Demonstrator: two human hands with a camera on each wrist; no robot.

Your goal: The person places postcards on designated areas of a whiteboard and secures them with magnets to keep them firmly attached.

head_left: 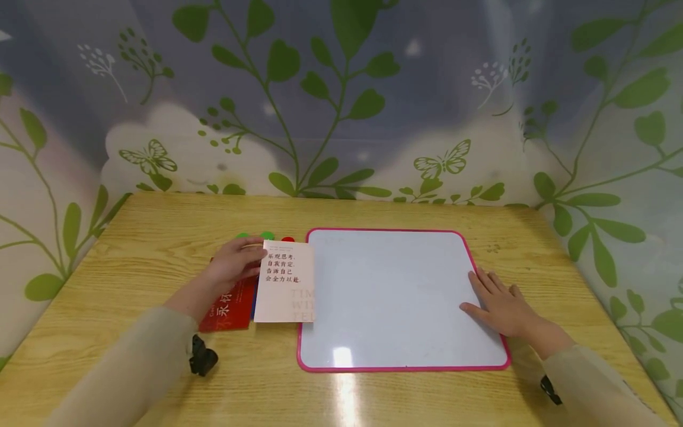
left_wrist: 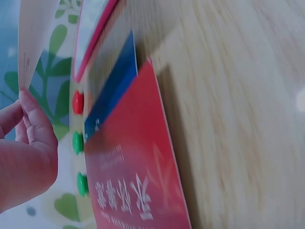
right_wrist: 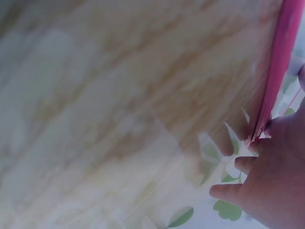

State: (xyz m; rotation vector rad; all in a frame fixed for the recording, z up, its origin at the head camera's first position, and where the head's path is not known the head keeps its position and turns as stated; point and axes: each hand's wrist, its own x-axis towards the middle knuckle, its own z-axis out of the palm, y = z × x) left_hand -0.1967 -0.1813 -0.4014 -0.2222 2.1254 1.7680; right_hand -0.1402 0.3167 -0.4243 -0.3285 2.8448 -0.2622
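My left hand (head_left: 235, 261) pinches a pale pink printed card (head_left: 283, 290) by its upper left corner. In the left wrist view the card (left_wrist: 33, 38) stands up from the fingertips, above the table. In the head view it overlaps the left edge of a whiteboard (head_left: 395, 296) with a pink frame. Below the left hand lie a red card (head_left: 235, 305) and a blue card (left_wrist: 114, 86), partly covered by it. My right hand (head_left: 501, 302) rests with fingers spread on the whiteboard's right edge, its thumb over the white surface.
Two green magnets (left_wrist: 78, 143) and a red magnet (left_wrist: 77, 102) lie behind the cards, left of the whiteboard. Everything is on a wooden table (head_left: 160, 225). A leaf-patterned cloth (head_left: 363, 118) hangs along the back and sides.
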